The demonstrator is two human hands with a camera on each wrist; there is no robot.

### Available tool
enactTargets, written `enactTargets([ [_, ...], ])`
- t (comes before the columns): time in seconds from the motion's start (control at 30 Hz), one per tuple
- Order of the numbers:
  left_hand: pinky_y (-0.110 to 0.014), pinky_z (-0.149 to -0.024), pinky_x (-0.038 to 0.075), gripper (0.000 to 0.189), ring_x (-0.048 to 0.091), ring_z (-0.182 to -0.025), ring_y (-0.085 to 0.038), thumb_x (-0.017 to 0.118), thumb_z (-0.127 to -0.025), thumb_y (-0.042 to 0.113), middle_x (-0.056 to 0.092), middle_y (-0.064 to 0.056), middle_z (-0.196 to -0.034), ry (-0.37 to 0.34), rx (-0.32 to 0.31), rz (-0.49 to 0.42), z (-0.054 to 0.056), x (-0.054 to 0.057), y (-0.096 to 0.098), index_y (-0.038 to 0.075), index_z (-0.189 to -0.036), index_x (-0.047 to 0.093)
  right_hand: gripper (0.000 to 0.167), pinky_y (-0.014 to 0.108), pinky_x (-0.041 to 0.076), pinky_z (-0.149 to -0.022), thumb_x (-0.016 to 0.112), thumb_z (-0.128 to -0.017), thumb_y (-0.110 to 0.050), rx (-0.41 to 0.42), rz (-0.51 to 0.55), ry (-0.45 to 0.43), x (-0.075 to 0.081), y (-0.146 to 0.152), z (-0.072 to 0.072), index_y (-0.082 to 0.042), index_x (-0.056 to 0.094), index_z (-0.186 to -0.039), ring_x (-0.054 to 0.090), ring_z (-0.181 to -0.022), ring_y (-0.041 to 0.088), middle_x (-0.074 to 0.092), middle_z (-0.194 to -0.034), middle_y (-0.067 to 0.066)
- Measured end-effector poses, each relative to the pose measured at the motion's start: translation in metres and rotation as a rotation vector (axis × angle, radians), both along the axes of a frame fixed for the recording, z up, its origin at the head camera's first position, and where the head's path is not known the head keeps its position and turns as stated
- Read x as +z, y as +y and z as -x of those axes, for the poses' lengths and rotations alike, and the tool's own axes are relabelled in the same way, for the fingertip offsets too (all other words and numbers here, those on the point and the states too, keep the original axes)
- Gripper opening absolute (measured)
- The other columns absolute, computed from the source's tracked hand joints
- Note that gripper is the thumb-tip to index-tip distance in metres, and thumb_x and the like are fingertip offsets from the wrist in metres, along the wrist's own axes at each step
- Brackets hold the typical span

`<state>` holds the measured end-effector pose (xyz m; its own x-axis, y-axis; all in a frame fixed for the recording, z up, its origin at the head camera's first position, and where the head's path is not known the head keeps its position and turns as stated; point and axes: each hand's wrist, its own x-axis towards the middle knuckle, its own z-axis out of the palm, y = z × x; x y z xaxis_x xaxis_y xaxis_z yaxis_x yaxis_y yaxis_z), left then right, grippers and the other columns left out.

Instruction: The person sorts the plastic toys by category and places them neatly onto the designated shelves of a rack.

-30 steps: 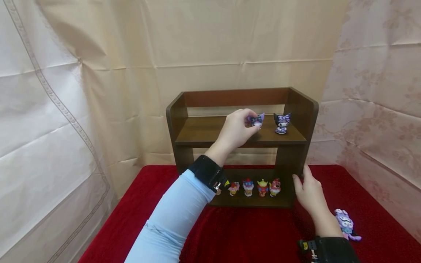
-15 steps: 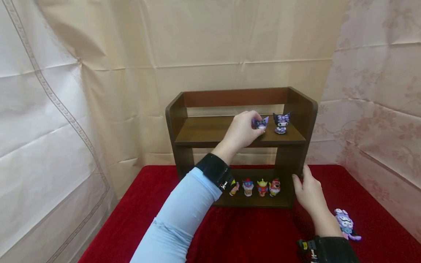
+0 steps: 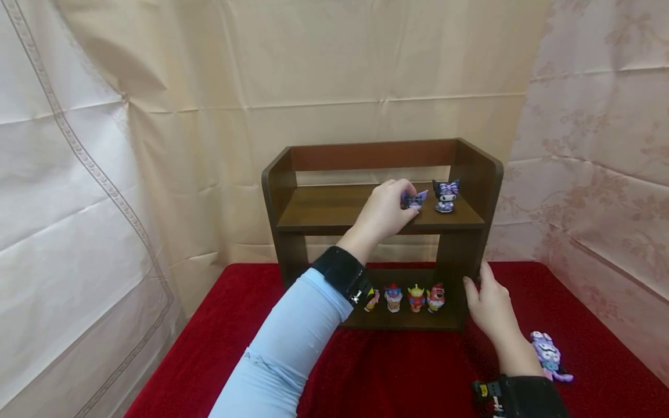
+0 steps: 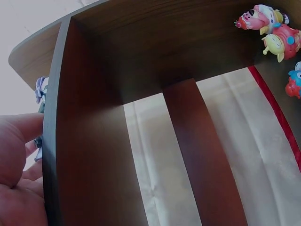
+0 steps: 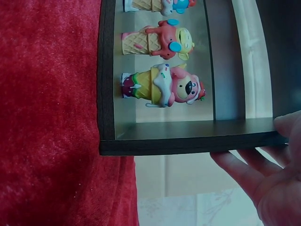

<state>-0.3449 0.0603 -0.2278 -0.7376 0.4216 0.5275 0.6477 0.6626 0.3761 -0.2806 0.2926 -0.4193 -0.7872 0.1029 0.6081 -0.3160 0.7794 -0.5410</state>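
On the upper board of a brown wooden shelf (image 3: 324,206), my left hand (image 3: 381,210) pinches a small purple figurine (image 3: 415,200) with a dark bow. Fingers cover its left part, and I cannot tell whether its base touches the board. Just right of it stands a black-eared figurine (image 3: 446,197) with a purple striped bow. My right hand (image 3: 492,307) grips the shelf's right side panel, thumb at the front edge and fingers along the outer face in the right wrist view. In the left wrist view, my left hand (image 4: 19,160) is partly hidden behind the upper board.
Several ice-cream-cone figurines line the lower board, among them a pink bear (image 5: 181,89) and a red-suited green one (image 3: 416,299). A lilac figurine (image 3: 547,355) lies on the red cloth (image 3: 397,371) at right. Beige curtains (image 3: 334,69) hang behind.
My left hand has shifted right and slightly down with the purple figurine, closer to the black-eared one, then nearly stopped. My right hand has stayed on the side panel.
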Motion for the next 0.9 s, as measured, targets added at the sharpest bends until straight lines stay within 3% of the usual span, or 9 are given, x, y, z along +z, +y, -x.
enactTargets([
  [0.53, -0.026, -0.088, 0.051, 0.032, 0.061, -0.106, -0.015, 0.076, -0.094, 0.023, 0.064, -0.002, -0.121, -0.014, 0.038, -0.008, 0.002, -0.002, 0.000, 0.016, -0.123, 0.063, 0.046, 0.070, 0.048, -0.080, 0.056, -0.103, -0.007, 0.006, 0.008, -0.002, -0.001, -0.002, 0.002, 0.000, 0.038, -0.145, 0.061, -0.104, 0.058, 0.061, -0.120, 0.037],
  [0.9, -0.027, -0.088, 0.050, 0.052, 0.058, -0.110, -0.014, 0.078, -0.091, 0.032, 0.060, -0.001, -0.124, 0.013, 0.003, -0.114, -0.006, -0.002, -0.017, 0.014, -0.134, 0.057, 0.049, 0.070, 0.048, -0.082, 0.056, -0.103, -0.007, 0.016, 0.013, -0.016, -0.003, -0.002, 0.005, 0.000, 0.036, -0.147, 0.061, -0.107, 0.057, 0.060, -0.123, 0.037],
])
